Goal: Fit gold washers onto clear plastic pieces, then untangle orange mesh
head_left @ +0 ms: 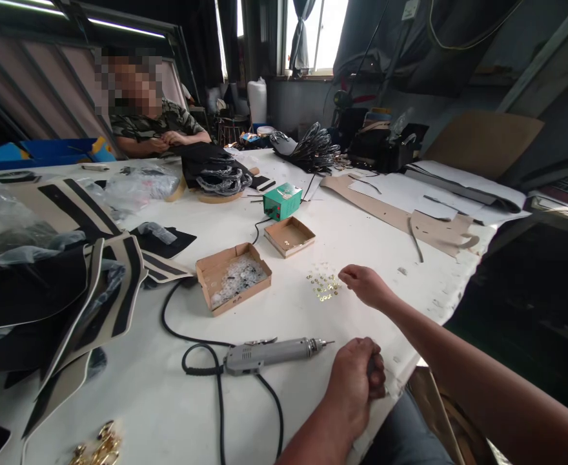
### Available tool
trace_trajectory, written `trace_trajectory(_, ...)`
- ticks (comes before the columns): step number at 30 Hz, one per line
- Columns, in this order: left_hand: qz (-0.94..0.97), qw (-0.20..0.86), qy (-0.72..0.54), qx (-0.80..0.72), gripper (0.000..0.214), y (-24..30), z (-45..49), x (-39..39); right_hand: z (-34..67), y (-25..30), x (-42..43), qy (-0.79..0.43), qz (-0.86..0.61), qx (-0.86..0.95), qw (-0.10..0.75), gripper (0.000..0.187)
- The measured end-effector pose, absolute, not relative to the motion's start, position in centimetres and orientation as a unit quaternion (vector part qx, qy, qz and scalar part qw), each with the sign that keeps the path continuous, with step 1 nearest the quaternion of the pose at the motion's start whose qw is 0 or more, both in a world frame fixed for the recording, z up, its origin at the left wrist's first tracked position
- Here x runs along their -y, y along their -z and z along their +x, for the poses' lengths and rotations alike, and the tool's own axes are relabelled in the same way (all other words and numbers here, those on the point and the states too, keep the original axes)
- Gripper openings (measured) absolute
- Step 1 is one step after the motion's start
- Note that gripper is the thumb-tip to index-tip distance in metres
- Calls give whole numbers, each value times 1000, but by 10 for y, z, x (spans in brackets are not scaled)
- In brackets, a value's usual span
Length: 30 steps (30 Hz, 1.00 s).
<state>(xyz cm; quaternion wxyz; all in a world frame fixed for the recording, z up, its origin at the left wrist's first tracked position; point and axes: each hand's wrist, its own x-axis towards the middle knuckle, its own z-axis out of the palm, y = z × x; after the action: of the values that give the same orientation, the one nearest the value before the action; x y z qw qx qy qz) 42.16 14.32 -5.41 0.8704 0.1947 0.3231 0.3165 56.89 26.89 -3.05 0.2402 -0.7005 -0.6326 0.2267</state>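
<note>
My right hand (365, 284) reaches over the white table with its fingers pressed together, and what they pinch, if anything, is hidden. Just left of its fingertips lie several small gold rings (325, 289), spread in loose rows with a few clear pieces behind them. My left hand (354, 381) is curled into a fist by the table's near edge; its fingers hide whatever may be inside. To the left of that fist, a grey electric screwdriver (274, 354) rests on its side, its bit pointing toward the hand.
A cardboard tray (206, 284) holds small clear pieces; a smaller cardboard box (308, 240) stands behind it. A green power unit (284, 201) is farther back. Black cable (221, 413) loops near the screwdriver. Striped panels (124, 290) crowd the left. Across the table sits a person (172, 123).
</note>
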Motion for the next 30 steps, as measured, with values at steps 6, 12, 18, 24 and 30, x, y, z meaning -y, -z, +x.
trace_trajectory(6, 189, 873, -307, -330, 30, 58, 424, -147, 570, 37, -297, -163, -713, 659, 172, 21)
trace_trajectory(12, 174, 872, -305, -340, 29, 61, 425, -148, 569, 46, -309, -144, -723, 663, 131, 16)
trace_trajectory(18, 169, 875, -302, -339, 30, 61, 425, -148, 568, 52, -312, -124, -753, 633, 130, 13)
trace_trajectory(24, 177, 874, -303, -336, 34, 58, 424, -149, 567, 51, -311, -121, -758, 624, 148, 14)
trace_trajectory(30, 167, 875, -307, -334, 32, 58, 424, -149, 576, 45, -303, -119, -745, 627, 194, 21)
